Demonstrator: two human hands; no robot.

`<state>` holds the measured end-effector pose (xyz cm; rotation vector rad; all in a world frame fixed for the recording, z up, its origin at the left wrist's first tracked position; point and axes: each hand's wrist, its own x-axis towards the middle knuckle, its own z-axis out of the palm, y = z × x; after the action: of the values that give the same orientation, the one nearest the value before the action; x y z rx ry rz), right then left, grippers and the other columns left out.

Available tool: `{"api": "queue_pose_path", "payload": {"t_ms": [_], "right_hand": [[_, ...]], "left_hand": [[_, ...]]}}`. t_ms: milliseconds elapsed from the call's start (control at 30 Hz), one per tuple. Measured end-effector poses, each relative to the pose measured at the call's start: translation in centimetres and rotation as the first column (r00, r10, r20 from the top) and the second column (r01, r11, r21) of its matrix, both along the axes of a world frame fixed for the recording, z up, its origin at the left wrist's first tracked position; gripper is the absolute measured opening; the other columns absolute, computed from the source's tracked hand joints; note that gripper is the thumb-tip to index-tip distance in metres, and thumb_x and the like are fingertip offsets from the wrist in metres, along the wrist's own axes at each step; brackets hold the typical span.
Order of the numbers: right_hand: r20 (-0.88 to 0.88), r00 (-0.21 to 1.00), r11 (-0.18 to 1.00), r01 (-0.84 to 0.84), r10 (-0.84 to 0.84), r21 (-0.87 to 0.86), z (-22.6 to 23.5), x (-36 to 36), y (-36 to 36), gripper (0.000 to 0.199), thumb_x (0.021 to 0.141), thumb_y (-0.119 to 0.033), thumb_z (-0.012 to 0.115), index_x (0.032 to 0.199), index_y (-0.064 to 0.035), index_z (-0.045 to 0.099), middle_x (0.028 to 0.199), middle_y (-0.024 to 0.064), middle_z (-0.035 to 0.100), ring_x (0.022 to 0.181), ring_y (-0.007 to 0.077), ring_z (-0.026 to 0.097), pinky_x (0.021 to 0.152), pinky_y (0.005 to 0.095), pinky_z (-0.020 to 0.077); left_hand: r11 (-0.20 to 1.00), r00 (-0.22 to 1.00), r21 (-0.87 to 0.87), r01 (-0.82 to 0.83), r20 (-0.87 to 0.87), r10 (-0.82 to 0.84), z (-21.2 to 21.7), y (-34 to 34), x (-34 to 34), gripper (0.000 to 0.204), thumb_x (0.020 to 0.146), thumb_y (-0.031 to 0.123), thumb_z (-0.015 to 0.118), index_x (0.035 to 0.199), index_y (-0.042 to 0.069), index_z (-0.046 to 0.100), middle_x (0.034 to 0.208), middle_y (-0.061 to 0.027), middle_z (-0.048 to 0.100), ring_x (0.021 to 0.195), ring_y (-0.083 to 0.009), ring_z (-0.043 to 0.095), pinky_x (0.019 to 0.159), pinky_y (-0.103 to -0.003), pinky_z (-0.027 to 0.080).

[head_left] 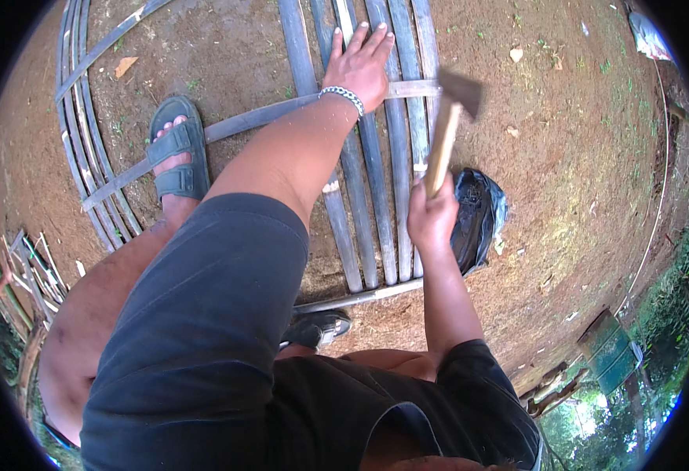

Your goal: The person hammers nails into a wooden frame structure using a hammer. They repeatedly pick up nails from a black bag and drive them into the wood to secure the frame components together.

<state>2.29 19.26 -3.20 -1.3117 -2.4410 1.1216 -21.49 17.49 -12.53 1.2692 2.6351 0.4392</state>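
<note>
My left hand [359, 69] lies flat on several long grey bamboo slats [370, 177] laid side by side, its fingers spread over them. The wrist crosses a thin cross strip [258, 118] that runs over the slats. In my right hand [432, 210] is a hammer [443, 149], gripped low on its pale wooden handle. Its dark head, blurred by motion, is at the right edge of the slats, by the end of the cross strip. Close beside my right hand sits a black plastic bag [474, 216], its mouth gaping.
My sandalled foot [178, 149] stands on the cross strip at the left. Beyond it lies another group of slats [85, 133]. A pole [360, 297] lies along the slats' near ends. Brown dirt surrounds them. A green panel [610, 351] stands at the lower right.
</note>
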Motion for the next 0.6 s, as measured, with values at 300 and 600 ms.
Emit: {"api": "queue_pose_path", "payload": {"t_ms": [300, 600], "right_hand": [[0.262, 0.957, 0.991, -0.113, 0.127, -0.067, -2.9, 2.8, -1.1, 0.031, 0.094, -0.015, 0.063, 0.123, -0.0051, 0.058, 0.092, 0.0319, 0.069, 0.088, 0.0507, 0.068, 0.08, 0.0546, 0.0558], [0.185, 0.983, 1.0, -0.008, 0.003, 0.028, -3.3, 1.1, -1.0, 0.023, 0.096, -0.014, 0.062, 0.114, -0.0004, 0.059, 0.09, 0.029, 0.07, 0.091, 0.0461, 0.07, 0.079, 0.0499, 0.0573]], "left_hand": [[0.999, 1.0, 0.032, -0.007, -0.001, 0.007, 0.2, 0.6, -0.5, 0.064, 0.096, 0.015, 0.046, 0.159, 0.016, 0.032, 0.167, -0.0013, 0.028, 0.155, -0.0254, 0.022, 0.128, -0.052, 0.012], [0.998, 1.0, 0.061, -0.013, -0.018, 0.014, -0.2, 0.4, -0.5, 0.065, 0.096, 0.014, 0.046, 0.159, 0.016, 0.031, 0.166, -0.0028, 0.03, 0.155, -0.0253, 0.022, 0.128, -0.05, 0.013]]}}
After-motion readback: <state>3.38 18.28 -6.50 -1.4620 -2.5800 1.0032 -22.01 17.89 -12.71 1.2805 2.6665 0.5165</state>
